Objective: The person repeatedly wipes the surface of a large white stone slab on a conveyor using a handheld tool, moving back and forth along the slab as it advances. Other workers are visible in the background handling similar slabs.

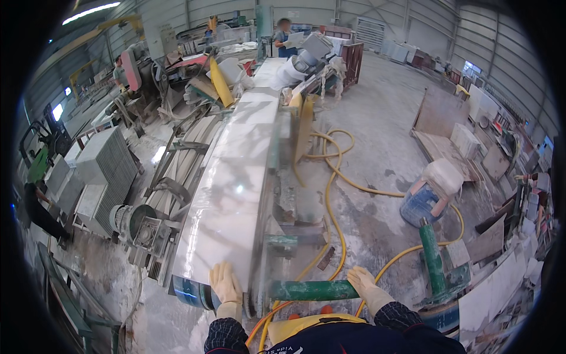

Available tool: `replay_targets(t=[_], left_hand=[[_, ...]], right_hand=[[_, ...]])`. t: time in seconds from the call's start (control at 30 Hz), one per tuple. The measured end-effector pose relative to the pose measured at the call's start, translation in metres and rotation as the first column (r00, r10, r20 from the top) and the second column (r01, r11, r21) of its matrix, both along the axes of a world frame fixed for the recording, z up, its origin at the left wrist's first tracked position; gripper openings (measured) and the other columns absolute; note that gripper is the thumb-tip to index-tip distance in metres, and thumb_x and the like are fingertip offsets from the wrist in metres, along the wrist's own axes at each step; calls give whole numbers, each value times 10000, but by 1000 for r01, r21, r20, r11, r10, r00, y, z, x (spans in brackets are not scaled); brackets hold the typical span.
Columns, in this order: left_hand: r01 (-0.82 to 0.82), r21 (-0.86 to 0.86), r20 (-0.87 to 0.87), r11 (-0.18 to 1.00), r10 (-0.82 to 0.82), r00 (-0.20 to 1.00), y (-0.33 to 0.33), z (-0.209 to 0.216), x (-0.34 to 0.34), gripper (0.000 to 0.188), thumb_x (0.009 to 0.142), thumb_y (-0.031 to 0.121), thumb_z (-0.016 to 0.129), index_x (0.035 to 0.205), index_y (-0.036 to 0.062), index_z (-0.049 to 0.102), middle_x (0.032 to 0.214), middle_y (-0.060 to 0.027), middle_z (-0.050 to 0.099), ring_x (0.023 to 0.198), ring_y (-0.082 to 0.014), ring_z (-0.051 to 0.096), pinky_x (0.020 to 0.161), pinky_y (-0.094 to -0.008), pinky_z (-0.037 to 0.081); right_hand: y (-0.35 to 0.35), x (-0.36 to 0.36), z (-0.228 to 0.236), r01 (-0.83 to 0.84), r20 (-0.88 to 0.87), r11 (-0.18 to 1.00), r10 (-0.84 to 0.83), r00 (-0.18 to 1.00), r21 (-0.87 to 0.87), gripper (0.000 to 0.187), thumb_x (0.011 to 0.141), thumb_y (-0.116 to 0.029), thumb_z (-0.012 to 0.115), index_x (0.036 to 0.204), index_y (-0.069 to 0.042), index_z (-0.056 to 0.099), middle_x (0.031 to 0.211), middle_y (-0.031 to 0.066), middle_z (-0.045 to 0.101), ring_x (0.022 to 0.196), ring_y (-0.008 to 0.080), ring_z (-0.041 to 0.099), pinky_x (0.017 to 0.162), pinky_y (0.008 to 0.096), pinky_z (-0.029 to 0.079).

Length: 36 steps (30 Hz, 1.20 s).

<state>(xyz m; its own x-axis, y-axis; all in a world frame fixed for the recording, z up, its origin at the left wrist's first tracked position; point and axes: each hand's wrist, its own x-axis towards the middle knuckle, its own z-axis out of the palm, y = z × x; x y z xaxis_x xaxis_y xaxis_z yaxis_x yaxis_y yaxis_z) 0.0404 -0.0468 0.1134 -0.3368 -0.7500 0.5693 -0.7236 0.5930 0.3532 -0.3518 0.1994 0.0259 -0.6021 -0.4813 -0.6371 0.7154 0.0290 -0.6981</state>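
Note:
Both my hands wear cream gloves. My left hand (pixel 225 284) lies on the near end of a long, pale, glossy conveyor surface (pixel 227 194), its fingers stretched out and nothing in its grip. Whether the surface is bare belt or covered by white slabs is hard to tell. Beside that hand is a blue roller (pixel 194 293) at the conveyor's end. My right hand (pixel 365 284) is at the right end of a horizontal green pipe (pixel 312 290), fingers extended and apparently touching it. The pipe runs from the conveyor's side toward that hand.
Yellow hose (pixel 330 194) loops over the floor on the right, near a blue barrel (pixel 420 203) and an upright green post (pixel 432 253). Left of the conveyor stand a motor (pixel 147 230) and stacked slabs (pixel 109 165). A person (pixel 287 40) stands at the conveyor's far end.

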Motion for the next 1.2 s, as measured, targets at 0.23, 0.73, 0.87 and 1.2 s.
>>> replay_targets(t=[0.23, 0.73, 0.87, 1.2], left_hand=[[3, -62, -7, 998, -3, 1000, 2, 3, 1, 302, 883, 156, 510, 1103, -14, 629, 1162, -196, 634, 1109, -420, 537, 1010, -542, 362], [9, -112, -19, 994, -11, 1000, 6, 2, 6, 275, 877, 146, 508, 1065, -12, 630, 1107, -193, 645, 1044, -410, 559, 960, -523, 397], [22, -76, -25, 997, -24, 999, 9, 2, 9, 287, 879, 149, 509, 1084, -11, 631, 1129, -197, 644, 1068, -416, 557, 981, -535, 390], [-3, -35, -10, 999, 3, 1000, 16, -1, 13, 324, 885, 159, 512, 1135, -10, 631, 1185, -200, 637, 1126, -423, 546, 1036, -542, 364]], right_hand=[[0, -1, 0, -40, -5, 999, 40, 999, 2, 363, 993, -54, 524, 1346, 16, 476, 1311, 268, 574, 1208, 392, 592, 1026, 456, 504], [0, -2, -2, -81, -46, 996, 83, 995, 31, 352, 1009, -52, 474, 1355, 18, 475, 1322, 270, 566, 1199, 397, 594, 1016, 464, 508], [0, -4, -5, -103, -53, 994, 105, 993, 33, 358, 1006, -50, 474, 1359, 15, 473, 1319, 263, 571, 1198, 384, 598, 1012, 448, 514], [-2, -4, -1, -117, -66, 990, 122, 990, 78, 377, 1007, -52, 485, 1377, 17, 464, 1309, 249, 582, 1187, 371, 608, 1005, 436, 520]])
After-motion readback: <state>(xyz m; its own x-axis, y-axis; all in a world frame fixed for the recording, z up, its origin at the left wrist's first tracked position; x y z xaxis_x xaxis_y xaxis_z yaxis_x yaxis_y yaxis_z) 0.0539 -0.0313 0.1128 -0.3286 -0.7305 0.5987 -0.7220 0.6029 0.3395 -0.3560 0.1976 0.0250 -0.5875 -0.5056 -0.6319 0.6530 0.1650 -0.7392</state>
